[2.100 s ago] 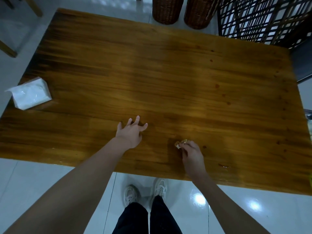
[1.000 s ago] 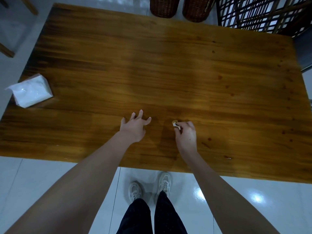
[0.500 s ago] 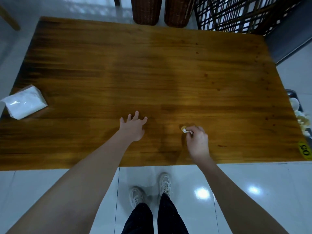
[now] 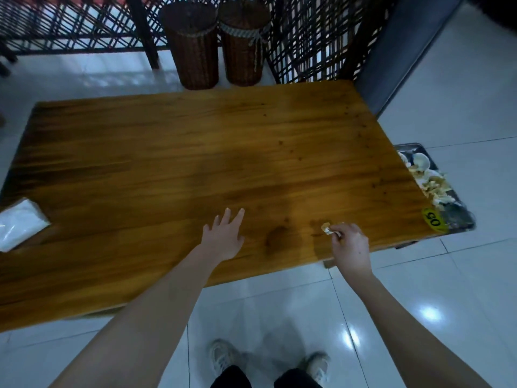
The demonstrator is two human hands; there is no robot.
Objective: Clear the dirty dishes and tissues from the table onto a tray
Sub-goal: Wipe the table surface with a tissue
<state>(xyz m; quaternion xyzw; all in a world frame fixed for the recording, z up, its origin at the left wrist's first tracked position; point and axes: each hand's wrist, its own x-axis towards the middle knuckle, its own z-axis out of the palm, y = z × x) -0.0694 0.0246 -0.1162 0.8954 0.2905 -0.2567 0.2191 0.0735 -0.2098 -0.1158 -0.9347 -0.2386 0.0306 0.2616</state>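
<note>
Head view: right hand (image 4: 349,246) near the surface's (image 4: 195,152) front edge, toward the right corner, fingers (image 4: 335,228) pinched on a small crumpled tissue (image 4: 326,227) w/ yellowish stain, touching or just above the wood. Left hand (image 4: 223,236) flat on the surface, fingers spread, gripping nothing. Tissue pack (image 4: 19,224) at left edge. Tray (image 4: 458,217) w/ dirty dishes (image 4: 421,162) & scraps beside the right edge, lower than the surface.

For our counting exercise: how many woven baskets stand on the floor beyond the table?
2: left basket and right basket stand side by side past the table's far edge. None seem hidden.
</note>
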